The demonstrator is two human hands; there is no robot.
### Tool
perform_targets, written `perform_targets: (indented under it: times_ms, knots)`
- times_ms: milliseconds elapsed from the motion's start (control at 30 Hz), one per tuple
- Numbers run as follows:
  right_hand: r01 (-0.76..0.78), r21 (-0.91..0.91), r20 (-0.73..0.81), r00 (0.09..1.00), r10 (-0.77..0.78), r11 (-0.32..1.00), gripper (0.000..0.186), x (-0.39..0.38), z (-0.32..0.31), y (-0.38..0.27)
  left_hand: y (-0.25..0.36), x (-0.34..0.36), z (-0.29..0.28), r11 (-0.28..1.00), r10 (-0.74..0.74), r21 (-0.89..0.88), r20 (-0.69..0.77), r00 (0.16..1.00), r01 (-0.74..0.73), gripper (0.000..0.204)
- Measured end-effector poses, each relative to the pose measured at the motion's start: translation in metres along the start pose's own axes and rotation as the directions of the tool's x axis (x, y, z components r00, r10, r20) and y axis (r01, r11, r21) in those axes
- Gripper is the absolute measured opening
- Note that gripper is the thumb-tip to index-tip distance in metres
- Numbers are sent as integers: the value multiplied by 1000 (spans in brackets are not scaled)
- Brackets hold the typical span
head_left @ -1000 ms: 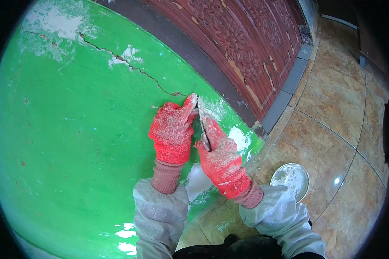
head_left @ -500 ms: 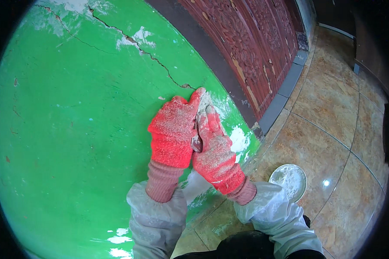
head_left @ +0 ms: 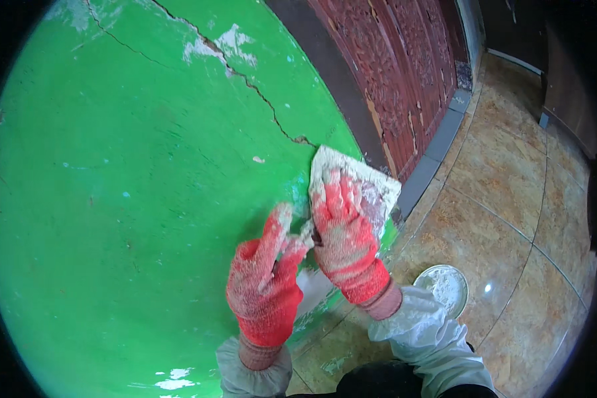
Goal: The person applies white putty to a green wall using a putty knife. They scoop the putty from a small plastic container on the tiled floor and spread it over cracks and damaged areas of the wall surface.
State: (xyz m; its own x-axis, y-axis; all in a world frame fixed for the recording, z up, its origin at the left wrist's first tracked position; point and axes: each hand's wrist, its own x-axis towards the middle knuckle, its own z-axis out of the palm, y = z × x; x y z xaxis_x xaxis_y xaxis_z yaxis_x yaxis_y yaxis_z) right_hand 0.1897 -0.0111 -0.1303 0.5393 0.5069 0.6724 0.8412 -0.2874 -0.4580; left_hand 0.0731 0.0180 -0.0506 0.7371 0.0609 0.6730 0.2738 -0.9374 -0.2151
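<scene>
My right hand (head_left: 345, 242), in a red glove coated with pale putty, grips a putty knife (head_left: 378, 192). Its wide blade is smeared with white putty and lies against the green wall (head_left: 146, 219), just below the lower end of a long crack (head_left: 272, 109). The fingers rest flat on the blade, and the palm hides most of the handle. Left of it is my left hand (head_left: 265, 282), also in a red glove, its fingers apart. Putty clings to those fingertips, which come close to the right hand near the knife's handle.
A round tub (head_left: 448, 292) of white putty stands on the tan tiled floor (head_left: 491, 232) at the right. The carved reddish-brown door (head_left: 385, 73) has peeling paint and a dark frame beside the wall. A grey sill (head_left: 438, 142) runs along its foot.
My hands have come apart. The left has moved down, its fingers spreading. The right has turned the putty knife so its blade shows broadside against the wall. The view has shifted slightly.
</scene>
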Motion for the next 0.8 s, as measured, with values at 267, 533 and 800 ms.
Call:
perform_targets:
  times_ms: [267,533,800]
  knots:
    - [41,69,-75,997,-36,997,58,2,7,2,12,-38,-10,922,-338,-185,39,940,339,33]
    - [114,116,-64,992,-107,987,53,-16,11,10,19,-47,-12,903,-340,-264,39,940,338,35]
    - [93,21,-50,994,-92,995,50,-15,10,11,25,-48,-16,690,-619,-459,28,785,560,45]
